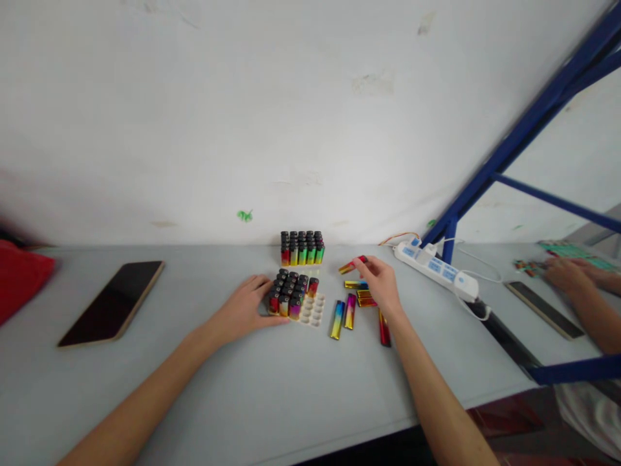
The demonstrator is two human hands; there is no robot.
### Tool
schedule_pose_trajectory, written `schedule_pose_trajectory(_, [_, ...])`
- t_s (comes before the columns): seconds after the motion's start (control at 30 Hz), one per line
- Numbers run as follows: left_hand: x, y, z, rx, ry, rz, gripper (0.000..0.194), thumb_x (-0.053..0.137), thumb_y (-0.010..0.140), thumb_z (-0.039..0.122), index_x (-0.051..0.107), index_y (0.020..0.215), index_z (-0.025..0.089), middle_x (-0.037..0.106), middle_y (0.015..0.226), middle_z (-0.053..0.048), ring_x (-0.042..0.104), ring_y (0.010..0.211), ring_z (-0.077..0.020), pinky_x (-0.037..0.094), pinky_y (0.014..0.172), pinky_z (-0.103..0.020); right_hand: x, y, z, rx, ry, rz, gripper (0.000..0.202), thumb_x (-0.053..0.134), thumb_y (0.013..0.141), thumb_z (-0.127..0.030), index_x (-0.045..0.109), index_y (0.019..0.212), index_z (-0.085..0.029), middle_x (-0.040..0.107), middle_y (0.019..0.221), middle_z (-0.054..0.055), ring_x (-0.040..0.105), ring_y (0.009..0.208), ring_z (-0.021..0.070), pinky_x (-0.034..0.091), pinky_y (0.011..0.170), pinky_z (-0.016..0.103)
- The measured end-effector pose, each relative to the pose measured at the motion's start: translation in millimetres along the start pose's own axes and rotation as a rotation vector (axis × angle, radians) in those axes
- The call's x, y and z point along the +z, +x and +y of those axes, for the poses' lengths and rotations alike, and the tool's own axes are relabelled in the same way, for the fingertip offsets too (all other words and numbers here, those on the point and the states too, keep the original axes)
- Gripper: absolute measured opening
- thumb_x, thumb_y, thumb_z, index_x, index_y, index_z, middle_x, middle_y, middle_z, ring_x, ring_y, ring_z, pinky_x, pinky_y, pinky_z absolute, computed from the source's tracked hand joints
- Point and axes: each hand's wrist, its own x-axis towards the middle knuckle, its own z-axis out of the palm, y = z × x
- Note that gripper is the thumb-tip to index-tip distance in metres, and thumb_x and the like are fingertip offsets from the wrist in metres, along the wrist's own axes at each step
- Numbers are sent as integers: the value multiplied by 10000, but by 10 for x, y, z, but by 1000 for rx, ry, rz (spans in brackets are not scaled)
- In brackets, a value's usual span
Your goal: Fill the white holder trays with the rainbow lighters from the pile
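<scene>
My left hand [245, 305] rests at the left side of a white tray [311, 312] with round slots, its thumb at the front and its fingers at the back. Upright lighters [286, 291] with black tops and shiny coloured bodies fill the tray's left part, while bare slots show on the right. A red and gold lighter [347, 268] is pinched between the fingertips of my right hand [381, 281], above the table right of the tray. Below that hand, several loose lighters lie flat, among them a blue and yellow lighter [337, 320] and a magenta and yellow lighter [349, 312].
Behind the tray stands a packed block of lighters [303, 249], near the wall. A dark phone [114, 301] lies left, beyond it red cloth [22, 278]. A white power strip [434, 268] and blue metal frame [485, 175] stand right. Another person's hands [572, 275] work beyond.
</scene>
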Motion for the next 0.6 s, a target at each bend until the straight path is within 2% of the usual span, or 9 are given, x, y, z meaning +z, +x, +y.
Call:
schedule_pose_trajectory(0.13, [-13,-1,31,-6,0,-12,611,1006,857,740,868,1214,263,870,1314,-135,819,1261,-427,681,1195,-589,-34,8,117,2,-153,-26,547,744,1040,-754,855,1154,-230,897,948,89,819,843,299,646,865,433])
schedule_pose_trajectory(0.23, [-25,-5,54,-19,-2,-22,613,992,882,696,868,1243,216,859,1347,-174,809,1293,-458,659,1224,-623,-90,19,170,-32,-285,-99,369,750,1081,-591,858,1149,-245,889,914,72,833,860,297,653,879,424])
schedule_pose_trajectory(0.33, [-29,-9,47,-14,-18,-30,628,1002,878,705,862,1262,227,860,1373,-162,809,1316,-451,658,1230,-614,-141,31,188,-87,-379,-154,256,766,1102,-478,873,1141,-249,876,924,64,818,872,287,658,915,426])
schedule_pose_trajectory(0.47, [-23,-10,13,2,-23,-2,642,999,876,754,861,1252,252,868,1349,-137,819,1286,-428,674,1200,-589,-201,48,209,-144,-432,-199,197,808,1088,-393,907,1161,-240,877,1108,111,822,1008,301,668,1071,488])
schedule_pose_trajectory(0.6, [-17,-4,4,1,-21,-11,650,1001,859,777,866,1217,251,872,1322,-148,822,1267,-433,677,1188,-593,-294,80,248,-117,-431,-195,203,835,1058,-333,905,1213,-222,866,1218,138,839,1019,291,680,1087,499])
